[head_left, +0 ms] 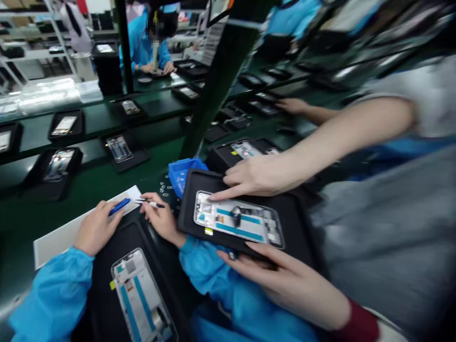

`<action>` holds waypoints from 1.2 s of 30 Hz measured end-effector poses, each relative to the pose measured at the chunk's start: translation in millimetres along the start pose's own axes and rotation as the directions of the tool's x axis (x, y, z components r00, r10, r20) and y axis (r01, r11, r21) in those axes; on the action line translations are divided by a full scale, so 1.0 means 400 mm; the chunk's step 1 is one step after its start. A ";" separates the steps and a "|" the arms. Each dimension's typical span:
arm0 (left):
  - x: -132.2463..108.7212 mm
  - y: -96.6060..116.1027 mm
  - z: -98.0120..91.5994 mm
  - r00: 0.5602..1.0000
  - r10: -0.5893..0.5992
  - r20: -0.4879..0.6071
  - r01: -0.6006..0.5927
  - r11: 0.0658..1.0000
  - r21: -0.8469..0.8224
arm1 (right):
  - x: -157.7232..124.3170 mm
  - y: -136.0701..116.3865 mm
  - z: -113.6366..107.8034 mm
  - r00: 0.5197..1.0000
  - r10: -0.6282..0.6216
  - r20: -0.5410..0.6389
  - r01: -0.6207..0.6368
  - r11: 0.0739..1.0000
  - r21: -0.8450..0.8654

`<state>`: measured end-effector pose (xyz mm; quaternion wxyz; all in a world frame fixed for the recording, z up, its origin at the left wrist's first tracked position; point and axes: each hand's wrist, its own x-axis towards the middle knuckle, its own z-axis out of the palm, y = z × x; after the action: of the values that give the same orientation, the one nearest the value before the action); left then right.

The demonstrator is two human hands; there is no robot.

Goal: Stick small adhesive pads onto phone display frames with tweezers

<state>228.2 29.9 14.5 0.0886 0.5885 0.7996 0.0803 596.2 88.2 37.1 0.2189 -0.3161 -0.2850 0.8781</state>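
Note:
My left hand (97, 228), in a blue sleeve, is closed around a blue pen-like tool (119, 206) above a white strip (60, 241). My right hand (161, 219) pinches a slim black-and-white tool (155, 204); blur hides its exact kind. The two tools' ends are close together over the strip's far end. Below my hands lies a black tray (103, 304) with a phone frame (142, 289) bearing two teal strips and a yellow tab. A co-worker's hand (281, 280) supports another black tray (302, 223) over my right forearm, while their other hand (256, 175) points at its phone frame (238, 216).
A blue bin (183, 172) with small parts stands beyond my right hand, tiny pieces scattered beside it. A dark green post (221, 85) rises behind. Trays with phone frames (119, 148) line the bench and shelf. Another person (142, 42) works across.

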 end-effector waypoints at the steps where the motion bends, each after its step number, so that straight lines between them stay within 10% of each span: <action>1: 0.016 -0.003 0.006 1.000 -0.001 0.024 0.000 1.000 0.017 | -0.026 -0.004 -0.007 0.998 0.063 -0.008 -0.063 0.996 0.068; 9: 0.046 -0.014 0.025 0.997 -0.018 0.073 0.019 1.000 -0.017 | -0.037 -0.021 0.024 0.975 0.162 -0.149 -0.097 0.924 0.370; 19: 0.045 -0.013 0.009 0.998 -0.054 -0.039 0.052 0.997 -0.059 | -0.017 -0.038 0.026 0.979 0.205 -0.009 -0.178 0.869 0.462; 23: 0.031 0.084 -0.070 0.952 -0.204 -0.226 0.122 0.935 -0.332 | 0.006 -0.057 0.045 0.978 0.210 0.008 -0.178 0.806 0.565; 29: 0.115 0.309 -0.152 0.995 0.097 0.001 -0.075 0.777 -0.625 | 0.041 -0.083 0.110 0.952 0.289 0.101 -0.278 0.678 0.681; 33: 0.179 0.308 -0.147 0.997 0.073 0.019 -0.039 0.719 -0.694 | 0.042 -0.089 0.156 0.895 0.397 0.203 -0.411 0.557 0.721; 36: 0.175 0.243 -0.149 1.000 0.018 -0.023 -0.030 0.663 -0.748 | 0.005 -0.071 0.148 0.905 0.396 0.152 -0.407 0.708 0.577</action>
<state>283.8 124.0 91.6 0.3157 0.5102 0.6890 0.4066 560.3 89.0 92.0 0.1084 -0.2776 0.0795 0.9512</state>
